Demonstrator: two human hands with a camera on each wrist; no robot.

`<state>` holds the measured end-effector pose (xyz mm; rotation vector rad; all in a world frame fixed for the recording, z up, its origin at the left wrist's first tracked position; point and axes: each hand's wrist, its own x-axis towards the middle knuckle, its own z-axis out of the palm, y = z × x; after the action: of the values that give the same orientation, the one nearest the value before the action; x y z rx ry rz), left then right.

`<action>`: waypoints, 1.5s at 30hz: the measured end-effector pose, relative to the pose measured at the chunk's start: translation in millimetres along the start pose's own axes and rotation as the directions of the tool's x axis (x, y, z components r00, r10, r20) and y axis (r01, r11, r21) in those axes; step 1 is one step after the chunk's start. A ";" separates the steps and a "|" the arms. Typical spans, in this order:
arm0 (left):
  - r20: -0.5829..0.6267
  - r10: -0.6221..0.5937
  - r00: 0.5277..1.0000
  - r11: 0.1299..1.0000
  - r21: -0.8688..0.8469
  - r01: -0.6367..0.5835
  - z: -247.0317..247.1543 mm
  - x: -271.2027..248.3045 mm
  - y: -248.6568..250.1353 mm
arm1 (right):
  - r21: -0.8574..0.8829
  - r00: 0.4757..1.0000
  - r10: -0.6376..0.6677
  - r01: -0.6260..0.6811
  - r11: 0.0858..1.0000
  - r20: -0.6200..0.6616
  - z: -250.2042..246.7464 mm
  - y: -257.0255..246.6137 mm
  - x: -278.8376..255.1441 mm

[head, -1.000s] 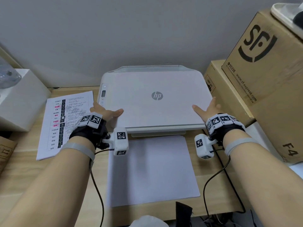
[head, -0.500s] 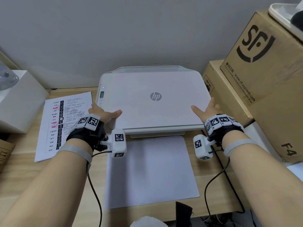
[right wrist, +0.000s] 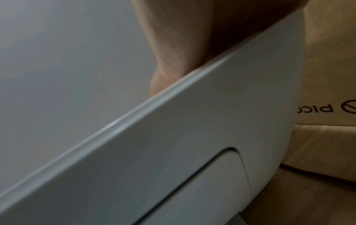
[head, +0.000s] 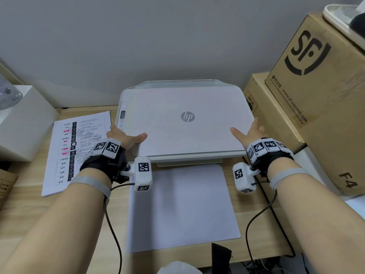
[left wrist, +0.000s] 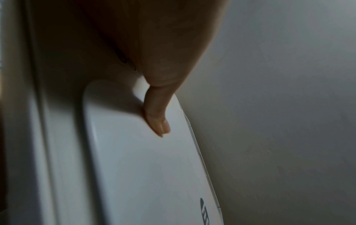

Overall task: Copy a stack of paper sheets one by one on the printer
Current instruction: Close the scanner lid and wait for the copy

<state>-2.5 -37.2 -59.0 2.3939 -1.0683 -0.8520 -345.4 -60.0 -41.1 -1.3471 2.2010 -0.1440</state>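
The white HP printer (head: 187, 123) stands at the back of the desk with its lid down. My left hand (head: 126, 138) rests on the lid's front left corner, thumb (left wrist: 156, 115) flat on top of the lid (left wrist: 154, 175). My right hand (head: 250, 131) rests on the front right corner, thumb on top and fingers straight along the side; its palm (right wrist: 173, 45) shows above the printer's edge (right wrist: 173, 152). Blank white sheets (head: 181, 206) lie in front of the printer. Printed sheets (head: 79, 149) lie to its left.
Stacked cardboard boxes (head: 325, 95) crowd the printer's right side, the lower one (head: 270, 119) close to my right hand. A white box (head: 23, 123) stands at the far left. Black cables (head: 254, 224) trail from both wrists over the wooden desk (head: 256, 204).
Both hands stay at the lid's front corners. Only the head view has shifted slightly.
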 end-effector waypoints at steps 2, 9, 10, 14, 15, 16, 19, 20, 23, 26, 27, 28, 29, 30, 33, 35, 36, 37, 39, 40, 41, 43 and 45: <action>0.003 0.002 1.000 1.000 0.004 -0.002 0.2 0.2 -0.1 | -0.004 1.000 0.002 -0.002 1.000 0.000 0.2 -0.1 0.6; 0.006 0.001 1.000 1.000 0.004 -0.001 0.2 0.8 -1.5 | -0.013 1.000 0.003 -0.003 1.000 -0.003 0.9 0.7 0.7; 0.009 0.000 1.000 1.000 0.004 0.000 0.2 0.8 -1.5 | -0.013 1.000 0.002 -0.002 1.000 -0.005 1.0 0.8 0.7; 0.002 0.011 1.000 1.000 -0.007 -0.011 0.8 -0.2 -0.9 | -0.010 1.000 -0.001 0.001 1.000 -0.007 1.6 1.2 1.0; -0.004 0.015 1.000 1.000 -0.008 -0.015 1.2 -0.4 -0.9 | -0.005 1.000 -0.002 0.002 1.000 -0.010 1.8 1.2 0.9; -0.010 0.018 1.000 1.000 -0.007 -0.018 1.6 -0.6 -0.8 | 0.001 1.000 -0.002 0.002 1.000 -0.015 2.0 1.4 1.1; -0.016 0.019 1.000 1.000 0.002 -0.019 2.6 1.2 -2.3 | 0.006 1.000 -0.002 0.002 1.000 -0.023 2.7 1.5 1.2; -0.016 0.020 1.000 1.000 0.004 -0.020 2.8 2.1 -3.2 | 0.005 1.000 -0.002 0.002 1.000 -0.024 2.9 1.5 1.4; -0.021 0.021 1.000 1.000 0.017 -0.021 3.4 5.0 -5.2 | 0.007 1.000 -0.002 0.002 1.000 -0.023 3.7 1.8 2.0; -0.012 0.016 1.000 1.000 0.021 -0.016 3.8 6.3 -5.6 | 0.012 1.000 -0.002 0.003 1.000 -0.021 4.2 2.7 2.9; -0.008 0.014 1.000 1.000 0.020 -0.014 3.9 6.8 -5.5 | 0.015 1.000 -0.002 0.002 1.000 -0.020 4.1 2.9 3.0; -0.006 0.013 1.000 1.000 0.019 -0.012 4.0 7.0 -5.5 | 0.017 1.000 -0.001 0.002 1.000 -0.020 4.2 3.2 3.4; -0.005 0.011 1.000 1.000 0.019 -0.011 4.0 7.4 -5.7 | 0.018 1.000 -0.002 0.002 1.000 -0.020 4.3 3.3 3.5; -0.005 0.012 1.000 1.000 0.021 -0.012 4.2 7.9 -6.1 | 0.018 1.000 -0.003 0.003 1.000 -0.021 4.7 3.4 3.7; -0.011 0.018 1.000 1.000 0.025 -0.017 4.6 9.0 -7.6 | 0.020 1.000 -0.004 0.004 1.000 -0.027 5.5 3.6 4.0; -0.015 0.021 1.000 0.999 0.033 -0.021 4.7 9.2 -8.0 | 0.019 1.000 -0.003 0.004 1.000 -0.028 5.8 3.8 4.6; -0.015 0.023 1.000 0.999 0.036 -0.022 4.9 9.1 -8.0 | 0.020 1.000 -0.003 0.003 1.000 -0.030 6.2 3.8 4.9; -0.014 0.024 1.000 0.999 0.037 -0.023 5.0 9.2 -8.0 | 0.022 0.999 -0.003 0.004 1.000 -0.032 6.3 4.0 5.2; -0.015 0.026 1.000 0.999 0.039 -0.025 5.1 9.3 -8.1 | 0.031 0.999 -0.009 0.011 0.999 -0.041 7.1 4.3 5.4; -0.015 0.027 1.000 0.999 0.044 -0.026 5.1 9.6 -8.4 | 0.036 0.999 -0.014 0.015 0.999 -0.047 7.6 4.8 5.5; -0.016 0.027 1.000 0.998 0.050 -0.026 5.2 10.2 -8.8 | 0.037 0.998 -0.018 0.020 0.999 -0.053 8.1 5.3 5.7; -0.013 0.025 1.000 0.998 0.056 -0.024 5.3 11.1 -9.5 | 0.026 0.997 -0.031 0.033 0.999 -0.065 9.4 6.3 6.5; -0.013 0.025 1.000 0.999 0.041 -0.024 5.6 11.6 -9.8 | 0.009 0.997 -0.039 0.040 0.999 -0.065 10.0 6.8 7.5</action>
<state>5.1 -40.3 -73.0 2.4120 -1.1177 -0.8116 -348.3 -61.1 -55.0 -1.3991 2.2244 -0.2155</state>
